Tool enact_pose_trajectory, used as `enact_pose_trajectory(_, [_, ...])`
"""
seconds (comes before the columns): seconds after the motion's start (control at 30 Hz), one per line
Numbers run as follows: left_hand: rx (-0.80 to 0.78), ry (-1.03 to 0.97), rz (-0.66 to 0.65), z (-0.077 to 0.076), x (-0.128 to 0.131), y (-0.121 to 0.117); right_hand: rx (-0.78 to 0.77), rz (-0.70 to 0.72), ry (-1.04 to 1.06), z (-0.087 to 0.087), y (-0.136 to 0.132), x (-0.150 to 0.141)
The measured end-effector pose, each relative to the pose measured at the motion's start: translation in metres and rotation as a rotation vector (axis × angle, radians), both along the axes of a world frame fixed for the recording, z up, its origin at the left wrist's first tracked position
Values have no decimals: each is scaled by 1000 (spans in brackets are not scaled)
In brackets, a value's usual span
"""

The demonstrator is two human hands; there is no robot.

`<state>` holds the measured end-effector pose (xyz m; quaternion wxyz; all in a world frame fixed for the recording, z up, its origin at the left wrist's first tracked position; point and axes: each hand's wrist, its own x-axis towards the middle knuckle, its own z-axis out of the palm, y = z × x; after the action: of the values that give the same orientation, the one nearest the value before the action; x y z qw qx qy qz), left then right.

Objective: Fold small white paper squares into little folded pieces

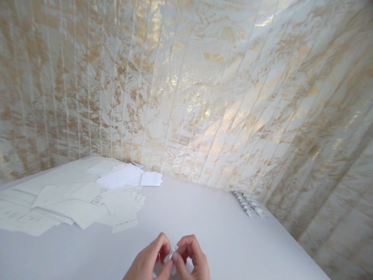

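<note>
Head view: your left hand (150, 257) and right hand (196, 256) have fingers (181, 266) pinched on a small whitish piece (171, 254) between them, over the table (227, 237); papers (87, 212) spread left, grey-white pieces (244, 203) far right.

Legible text, labels, brands, numbers or signs: none. On central sheet of paper (87, 192), dark rows of marks, too small to read. On leftmost sheet (26, 219), fainter marks, equally unreadable.

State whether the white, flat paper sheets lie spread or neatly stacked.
Spread: the sheets overlap at different angles across the flat, pale tabletop.
</note>
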<state>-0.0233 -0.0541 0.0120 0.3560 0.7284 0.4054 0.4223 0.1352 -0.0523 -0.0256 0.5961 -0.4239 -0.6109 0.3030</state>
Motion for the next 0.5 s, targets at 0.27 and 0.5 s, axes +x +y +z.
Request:
enact_pose_trajectory(0.27, [-2, -3, -24, -2, 1, 2, -28, -21, -29, 2, 1, 0])
enact_pose_trajectory(0.5, [9, 2, -75, -2, 0, 0, -79, -19, -87, 9, -1, 0])
